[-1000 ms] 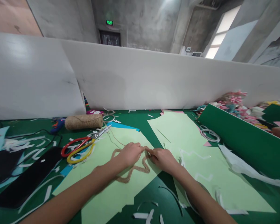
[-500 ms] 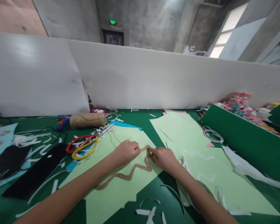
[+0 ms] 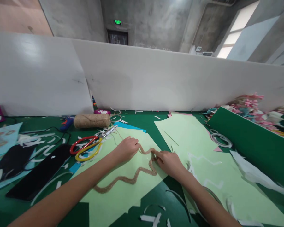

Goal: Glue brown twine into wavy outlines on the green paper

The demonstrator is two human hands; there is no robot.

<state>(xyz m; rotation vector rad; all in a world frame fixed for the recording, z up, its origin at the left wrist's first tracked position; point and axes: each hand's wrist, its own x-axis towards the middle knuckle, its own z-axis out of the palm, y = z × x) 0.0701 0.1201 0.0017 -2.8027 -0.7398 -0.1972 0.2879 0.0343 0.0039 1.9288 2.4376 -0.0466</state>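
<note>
Brown twine (image 3: pixel 133 180) runs in a wavy line over a light green paper sheet (image 3: pixel 113 201). Its upper end is pinched in the closed fingers of my left hand (image 3: pixel 127 147). To the right, my right hand (image 3: pixel 167 160) has its index finger pressed on the twine at a bend, the other fingers curled under. A thin strand leads from my left hand back toward the twine spool (image 3: pixel 92 121). Scissors with red and yellow handles (image 3: pixel 88 150) lie left of my left hand, their blades pointing away.
A second green sheet (image 3: pixel 246 189) with white zigzag lines lies right. Further right stands a green box side (image 3: pixel 251 145) beside pink and white pieces. Black shapes (image 3: pixel 41 176) and white scraps lie left. A white partition (image 3: pixel 142 78) borders the far edge.
My left hand has moved slightly up and away from my right hand, and a longer curve of twine shows between them. The view has shifted slightly.
</note>
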